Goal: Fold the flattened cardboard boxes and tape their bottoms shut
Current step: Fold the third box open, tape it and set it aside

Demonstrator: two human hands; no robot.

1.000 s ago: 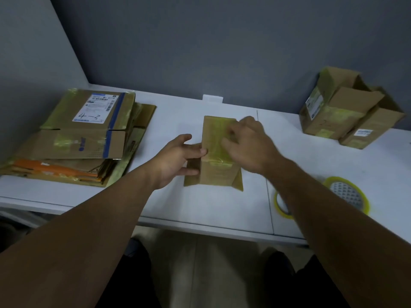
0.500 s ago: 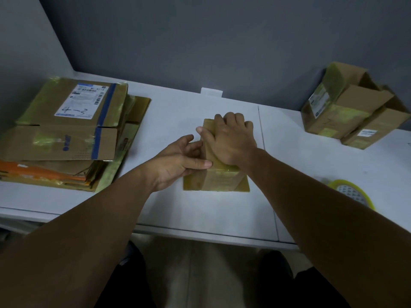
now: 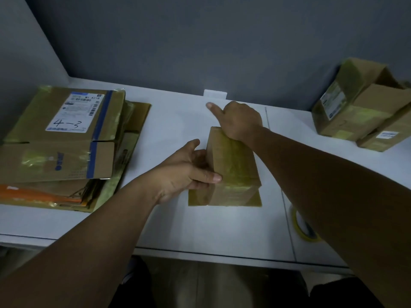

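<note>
1. Small box (image 3: 233, 165) stands mid-table (image 3: 178, 223), bottom side up, yellowish tape across the upper face; two flaps splay flat on the table at its near base.
2. Left hand (image 3: 186, 172) clamps the box's left side, thumb on the top edge, fingers wrapped along the wall.
3. Right hand (image 3: 240, 123) presses down on the box's far top edge, fingers curled over it, thumb sticking out to the left.
4. Step, as I judge: rubbing tape down on the bottom seam, near done for this box.
5. Flat box stack (image 3: 64, 147) sits well left of the box, finished boxes (image 3: 364, 107) far right of it.
6. Tape roll (image 3: 304, 227) lies right of the box, mostly hidden by the right forearm.
7. Next likely: flip the box, set it with the finished ones, take a flat one; needs both hands released.
</note>
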